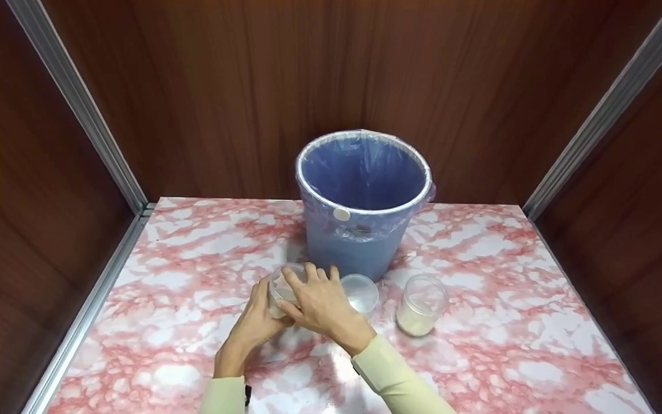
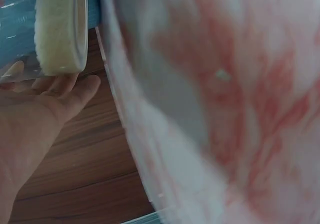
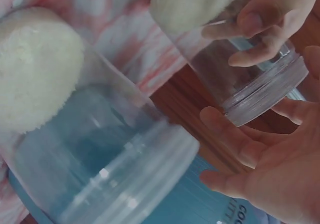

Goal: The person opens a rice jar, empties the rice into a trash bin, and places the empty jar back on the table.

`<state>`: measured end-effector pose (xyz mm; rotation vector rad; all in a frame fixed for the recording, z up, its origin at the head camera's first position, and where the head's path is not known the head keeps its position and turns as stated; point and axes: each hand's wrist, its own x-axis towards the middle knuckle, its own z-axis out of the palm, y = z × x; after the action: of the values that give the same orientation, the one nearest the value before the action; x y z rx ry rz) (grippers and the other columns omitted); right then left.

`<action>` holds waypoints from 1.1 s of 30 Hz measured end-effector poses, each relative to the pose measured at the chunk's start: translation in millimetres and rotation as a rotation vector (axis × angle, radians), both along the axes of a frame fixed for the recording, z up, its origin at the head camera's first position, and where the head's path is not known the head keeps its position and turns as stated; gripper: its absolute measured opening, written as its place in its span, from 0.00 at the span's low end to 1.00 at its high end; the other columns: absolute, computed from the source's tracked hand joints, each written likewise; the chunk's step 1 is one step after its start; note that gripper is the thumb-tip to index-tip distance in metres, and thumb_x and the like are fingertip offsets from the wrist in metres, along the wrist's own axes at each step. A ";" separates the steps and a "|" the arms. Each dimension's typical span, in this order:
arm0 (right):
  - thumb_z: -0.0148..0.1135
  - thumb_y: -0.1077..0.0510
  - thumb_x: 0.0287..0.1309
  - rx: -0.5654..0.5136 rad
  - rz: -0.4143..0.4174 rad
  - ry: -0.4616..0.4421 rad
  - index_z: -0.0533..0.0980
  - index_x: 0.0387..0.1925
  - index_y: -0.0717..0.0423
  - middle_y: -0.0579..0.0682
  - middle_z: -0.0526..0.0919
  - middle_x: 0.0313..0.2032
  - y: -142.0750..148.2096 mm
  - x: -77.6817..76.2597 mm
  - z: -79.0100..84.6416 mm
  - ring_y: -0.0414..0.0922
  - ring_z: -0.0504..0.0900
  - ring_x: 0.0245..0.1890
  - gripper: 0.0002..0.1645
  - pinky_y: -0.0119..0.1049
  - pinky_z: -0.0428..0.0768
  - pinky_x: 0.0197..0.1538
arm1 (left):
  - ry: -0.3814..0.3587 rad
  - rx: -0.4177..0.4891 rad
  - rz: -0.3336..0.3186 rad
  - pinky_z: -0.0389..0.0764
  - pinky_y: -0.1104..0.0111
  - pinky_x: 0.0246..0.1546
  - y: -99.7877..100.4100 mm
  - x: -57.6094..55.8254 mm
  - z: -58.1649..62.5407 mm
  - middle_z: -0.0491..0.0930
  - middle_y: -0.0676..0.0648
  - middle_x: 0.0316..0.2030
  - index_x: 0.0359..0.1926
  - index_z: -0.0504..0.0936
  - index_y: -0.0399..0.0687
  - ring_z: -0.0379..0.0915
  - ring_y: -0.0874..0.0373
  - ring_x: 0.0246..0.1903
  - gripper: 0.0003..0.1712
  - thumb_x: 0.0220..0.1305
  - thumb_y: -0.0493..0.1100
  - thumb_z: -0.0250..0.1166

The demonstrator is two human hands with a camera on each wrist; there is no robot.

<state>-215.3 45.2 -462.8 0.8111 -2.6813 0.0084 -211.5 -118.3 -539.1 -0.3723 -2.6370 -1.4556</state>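
My left hand (image 1: 253, 322) grips a clear plastic jar (image 1: 279, 312), thumb and fingers round its side. The right hand (image 1: 325, 307) lies over the top of the same jar. In the right wrist view its fingers are spread round the jar's clear screw lid (image 3: 270, 91). Pale, grainy contents (image 3: 192, 4) show inside. The left wrist view has the left fingers (image 2: 80, 91) against the jar's wall beside the pale contents (image 2: 60, 31). A second clear jar (image 1: 361, 294) stands just right of the right hand. Farther right is a third (image 1: 421, 305), with pale contents at its bottom.
A blue bin (image 1: 354, 247) with a clear plastic liner stands behind the jars. Red and white marbled sheeting (image 1: 193, 299) covers the table. Dark wood panels (image 1: 204, 98) rise at the back and both sides, with metal rails at the corners.
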 end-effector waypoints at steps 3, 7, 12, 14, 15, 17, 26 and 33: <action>0.38 0.24 0.55 -0.008 -0.005 0.049 0.64 0.63 0.42 0.55 0.75 0.45 0.1 4.2 6.7 0.52 0.74 0.40 0.42 0.48 0.71 0.40 | 0.045 -0.048 -0.007 0.70 0.54 0.54 1.5 7.0 8.6 0.62 0.44 0.60 0.67 0.53 0.49 0.65 0.50 0.55 0.54 0.41 0.49 0.74; 0.36 0.24 0.56 -0.024 -0.003 0.104 0.65 0.63 0.43 0.55 0.75 0.41 3.0 11.5 13.8 0.52 0.74 0.36 0.42 0.45 0.74 0.35 | 0.133 -0.101 -0.026 0.71 0.57 0.54 6.9 16.6 17.4 0.63 0.44 0.60 0.67 0.55 0.45 0.66 0.52 0.56 0.54 0.41 0.49 0.74; 0.39 0.25 0.56 -0.047 0.020 0.121 0.68 0.60 0.44 0.55 0.75 0.38 10.3 22.9 22.9 0.52 0.74 0.32 0.40 0.44 0.76 0.29 | 0.233 -0.146 -0.033 0.73 0.60 0.52 14.0 28.0 25.3 0.68 0.45 0.55 0.64 0.58 0.44 0.68 0.54 0.52 0.51 0.38 0.49 0.73; 0.40 0.26 0.56 -0.052 0.033 0.132 0.68 0.60 0.45 0.55 0.76 0.38 13.0 27.0 27.1 0.51 0.74 0.32 0.40 0.44 0.76 0.28 | 0.265 -0.139 -0.050 0.74 0.60 0.50 15.8 31.6 28.3 0.69 0.45 0.53 0.63 0.58 0.45 0.68 0.54 0.50 0.51 0.38 0.49 0.74; 0.40 0.26 0.56 -0.055 0.039 0.138 0.68 0.60 0.45 0.55 0.76 0.38 14.2 28.8 28.9 0.51 0.74 0.32 0.40 0.43 0.76 0.28 | 0.278 -0.132 -0.064 0.75 0.60 0.49 16.6 33.2 29.8 0.69 0.45 0.53 0.64 0.58 0.45 0.68 0.54 0.50 0.51 0.39 0.49 0.74; 0.41 0.25 0.55 -0.061 0.046 0.147 0.69 0.60 0.46 0.55 0.76 0.38 16.3 32.2 32.6 0.51 0.74 0.32 0.41 0.43 0.76 0.29 | 0.297 -0.131 -0.094 0.75 0.60 0.47 17.0 36.3 32.6 0.68 0.45 0.53 0.65 0.56 0.47 0.68 0.54 0.49 0.52 0.41 0.50 0.74; 0.46 0.28 0.55 -0.070 0.168 0.152 0.69 0.59 0.48 0.54 0.75 0.38 27.9 43.4 43.8 0.50 0.72 0.30 0.39 0.41 0.75 0.33 | 0.279 -0.084 -0.240 0.75 0.61 0.50 17.4 43.0 38.5 0.63 0.47 0.58 0.69 0.48 0.49 0.67 0.54 0.52 0.55 0.48 0.58 0.70; 0.59 0.37 0.51 -0.118 0.388 -0.047 0.66 0.59 0.44 0.53 0.71 0.53 46.0 47.4 52.6 0.50 0.72 0.42 0.35 0.42 0.76 0.41 | 0.155 -0.045 -0.272 0.75 0.61 0.46 22.2 50.4 39.8 0.62 0.49 0.58 0.68 0.50 0.61 0.64 0.54 0.52 0.52 0.47 0.58 0.70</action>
<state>-167.9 91.2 -410.3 1.2891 -2.4928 0.2788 -161.1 -96.1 -499.4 -0.8415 -2.5756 -1.3729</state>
